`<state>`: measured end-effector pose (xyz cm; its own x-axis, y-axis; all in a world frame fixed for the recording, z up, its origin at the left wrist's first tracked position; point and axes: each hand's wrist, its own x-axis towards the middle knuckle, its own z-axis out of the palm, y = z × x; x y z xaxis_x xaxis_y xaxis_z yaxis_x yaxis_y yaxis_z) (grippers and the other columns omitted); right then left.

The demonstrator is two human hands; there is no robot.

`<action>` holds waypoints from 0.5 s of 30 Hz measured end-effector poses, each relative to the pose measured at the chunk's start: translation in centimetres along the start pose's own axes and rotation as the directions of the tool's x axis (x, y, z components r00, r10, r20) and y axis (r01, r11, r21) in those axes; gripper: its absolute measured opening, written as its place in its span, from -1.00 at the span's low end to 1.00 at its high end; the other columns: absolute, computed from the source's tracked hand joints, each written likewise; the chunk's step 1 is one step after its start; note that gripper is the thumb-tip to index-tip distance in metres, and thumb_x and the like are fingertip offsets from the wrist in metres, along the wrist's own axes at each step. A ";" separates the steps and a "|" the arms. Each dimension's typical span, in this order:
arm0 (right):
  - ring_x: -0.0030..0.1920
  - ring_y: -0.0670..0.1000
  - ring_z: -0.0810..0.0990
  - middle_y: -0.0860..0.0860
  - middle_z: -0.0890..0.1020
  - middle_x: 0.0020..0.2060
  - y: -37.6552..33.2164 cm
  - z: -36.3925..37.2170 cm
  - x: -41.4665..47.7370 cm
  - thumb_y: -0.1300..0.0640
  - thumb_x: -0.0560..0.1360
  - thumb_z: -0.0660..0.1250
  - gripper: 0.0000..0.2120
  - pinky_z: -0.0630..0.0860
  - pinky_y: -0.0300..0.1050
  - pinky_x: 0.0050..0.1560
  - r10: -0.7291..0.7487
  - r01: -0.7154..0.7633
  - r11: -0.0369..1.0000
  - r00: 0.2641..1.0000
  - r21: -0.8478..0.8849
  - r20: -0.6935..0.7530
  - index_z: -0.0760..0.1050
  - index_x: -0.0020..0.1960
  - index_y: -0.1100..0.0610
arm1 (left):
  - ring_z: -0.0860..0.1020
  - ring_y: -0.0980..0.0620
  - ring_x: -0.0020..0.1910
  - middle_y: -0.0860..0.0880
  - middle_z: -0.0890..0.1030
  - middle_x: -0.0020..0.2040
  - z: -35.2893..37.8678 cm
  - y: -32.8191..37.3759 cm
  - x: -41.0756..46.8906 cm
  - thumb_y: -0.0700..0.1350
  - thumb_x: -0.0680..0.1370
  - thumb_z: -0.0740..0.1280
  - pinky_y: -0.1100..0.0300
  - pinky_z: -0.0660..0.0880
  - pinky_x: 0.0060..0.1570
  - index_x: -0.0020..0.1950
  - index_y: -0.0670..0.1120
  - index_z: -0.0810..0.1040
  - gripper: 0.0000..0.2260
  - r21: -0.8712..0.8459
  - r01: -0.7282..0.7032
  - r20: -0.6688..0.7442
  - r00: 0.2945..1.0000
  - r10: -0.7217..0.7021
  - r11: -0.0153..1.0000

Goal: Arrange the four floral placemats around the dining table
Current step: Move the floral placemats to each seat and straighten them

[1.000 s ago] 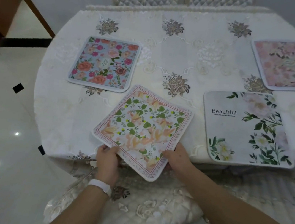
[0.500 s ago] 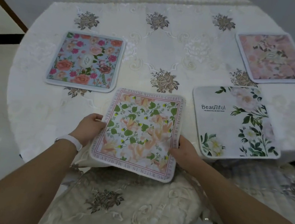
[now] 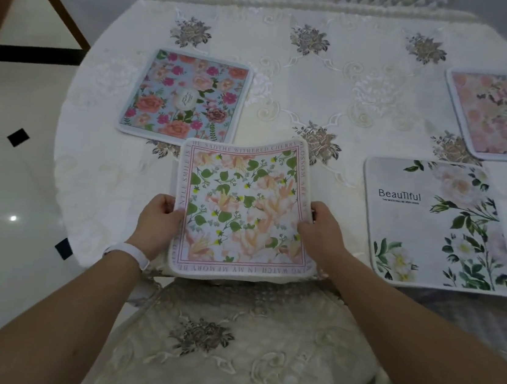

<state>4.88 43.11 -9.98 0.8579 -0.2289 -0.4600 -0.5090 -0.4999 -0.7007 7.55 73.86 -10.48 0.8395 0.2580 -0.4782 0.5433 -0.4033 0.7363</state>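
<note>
Fingers (image 3: 165, 201) of left hand (image 3: 159, 223) and right hand (image 3: 325, 232) pinched opposite side edges of the square peach-flowered, pink-bordered fabric placemat (image 3: 243, 209), at 6 o'clock on the round cream-clothed dining table (image 3: 323, 82). Blue floral placemat (image 3: 187, 97) lay at 10 o'clock, white "Beautiful" placemat (image 3: 433, 226) at 3, pink floral placemat (image 3: 504, 114) at 2.

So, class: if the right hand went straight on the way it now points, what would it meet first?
The peach mat, which the right hand grips at its edge. Past that, up and to the left, probably the blue mat, though depth is unclear.
</note>
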 end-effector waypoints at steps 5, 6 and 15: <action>-0.09 0.05 0.56 -0.02 0.55 -0.04 -0.2 0.7 0.7 0.23 0.52 0.24 -0.73 0.45 -0.14 -0.26 0.049 -0.050 0.997 0.999 -0.065 -0.020 0.39 0.21 0.10 | 0.56 -0.01 -0.15 0.03 0.56 -0.14 0.4 0.7 0.8 -0.14 0.56 0.30 0.15 0.47 -0.24 0.02 -0.12 0.48 -0.93 0.046 -0.031 -0.046 0.998 0.033 0.998; -0.08 0.05 0.57 -0.02 0.55 -0.03 0.0 0.8 0.5 0.21 0.50 0.26 -0.71 0.49 -0.14 -0.26 0.057 -0.059 0.995 0.998 -0.076 -0.026 0.39 0.21 0.08 | 0.56 -0.03 -0.14 0.03 0.55 -0.15 0.5 0.8 1.1 -0.14 0.56 0.30 0.13 0.47 -0.23 0.04 -0.12 0.49 -0.91 0.058 -0.033 -0.048 0.998 0.035 0.998; 0.29 0.16 0.35 0.13 0.36 0.30 2.6 0.5 -2.6 -0.02 0.46 0.37 -0.40 0.35 0.06 0.28 -0.153 0.161 0.857 0.987 -0.489 0.057 0.30 0.43 0.11 | 0.56 0.04 -0.14 0.10 0.54 -0.11 0.2 -0.4 -0.2 -0.18 0.52 0.35 0.17 0.48 -0.24 0.17 -0.01 0.45 -0.75 0.186 -0.147 0.033 0.989 0.143 0.972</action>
<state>1.28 42.83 -10.91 0.9204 -0.1017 -0.3774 -0.2638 -0.8741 -0.4078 7.21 73.82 -10.74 0.9081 0.1683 -0.3835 0.4041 -0.5928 0.6967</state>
